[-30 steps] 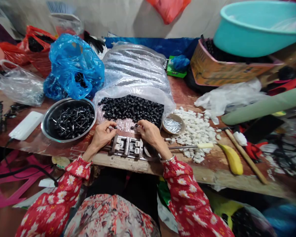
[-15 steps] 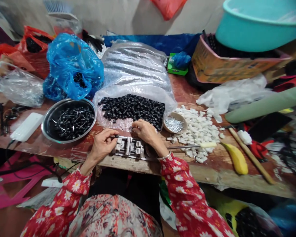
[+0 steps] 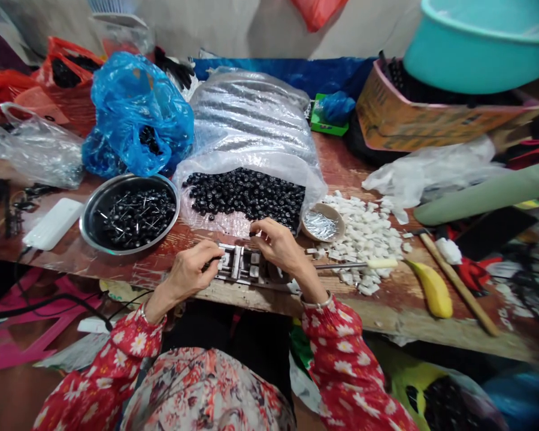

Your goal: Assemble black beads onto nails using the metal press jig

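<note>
A small metal jig (image 3: 238, 262) with blocks and rails lies at the bench's front edge, between my hands. My left hand (image 3: 189, 272) is closed at the jig's left end, its fingertips pinching a small dark piece that is mostly hidden. Held between thumb and fingers of my right hand (image 3: 278, 246) is a small black round piece (image 3: 253, 233), above the jig's right side. Similar black pieces (image 3: 247, 194) spill from the mouth of a large clear plastic bag (image 3: 251, 120) just behind. To the right, a small bowl (image 3: 340, 233) holds thin metal pins (image 3: 321, 224).
On the left stands a steel bowl (image 3: 84, 224) of black pieces with metal pins, near a blue bag (image 3: 139, 114) and a white power bank (image 3: 54, 224). White pieces (image 3: 363, 233), a pale-handled tool (image 3: 379, 263), a yellow banana-shaped thing (image 3: 433, 290) and a hammer (image 3: 460, 284) lie right.
My right hand has lifted slightly away from the bag's mouth, and the black piece now shows in its fingers. My left hand has shifted slightly down over the jig's left end.
</note>
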`<state>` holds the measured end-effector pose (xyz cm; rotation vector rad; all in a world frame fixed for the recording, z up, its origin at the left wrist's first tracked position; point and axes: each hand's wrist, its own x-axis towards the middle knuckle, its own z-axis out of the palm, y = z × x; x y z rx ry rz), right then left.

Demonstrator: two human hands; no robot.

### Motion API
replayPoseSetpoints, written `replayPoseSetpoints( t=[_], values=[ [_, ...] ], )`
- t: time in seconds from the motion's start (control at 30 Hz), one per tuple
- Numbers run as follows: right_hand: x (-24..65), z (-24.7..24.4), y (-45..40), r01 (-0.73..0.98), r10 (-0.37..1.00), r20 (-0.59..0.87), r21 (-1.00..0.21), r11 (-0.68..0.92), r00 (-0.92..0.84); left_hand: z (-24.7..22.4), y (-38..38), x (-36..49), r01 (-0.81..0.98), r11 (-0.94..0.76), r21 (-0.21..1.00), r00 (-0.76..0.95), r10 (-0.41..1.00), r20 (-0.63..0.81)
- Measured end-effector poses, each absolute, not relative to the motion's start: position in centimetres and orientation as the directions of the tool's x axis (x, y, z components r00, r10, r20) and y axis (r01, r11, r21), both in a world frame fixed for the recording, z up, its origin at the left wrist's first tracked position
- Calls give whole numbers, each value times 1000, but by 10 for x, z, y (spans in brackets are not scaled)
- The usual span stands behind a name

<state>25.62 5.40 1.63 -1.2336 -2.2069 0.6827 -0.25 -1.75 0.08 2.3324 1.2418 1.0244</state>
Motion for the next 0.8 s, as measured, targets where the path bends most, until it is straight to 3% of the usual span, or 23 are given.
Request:
replayPoseSetpoints(
  t=[0.2,0.4,0.5,0.63,0.8],
  values=[
    [269,28,2,465,778,288,-668,581,-559,1,-21,-4,649,-668,364,521,738,428],
    [261,18,-22,625,731,248,-389,676,-636,3,-19,-4,626,-745,231,622,655,429],
    [256,16,-28,690,752,220,-302,658,-621,1,-20,-2,620,-746,240,636,658,403],
    [252,12,-32,726,778,254,-281,627,-574,-5,-22,0,612,-740,281,613,668,423],
    [246,1,-36,762,809,362,-303,572,-463,-10,-23,0,583,-678,448,508,735,450]
  ],
)
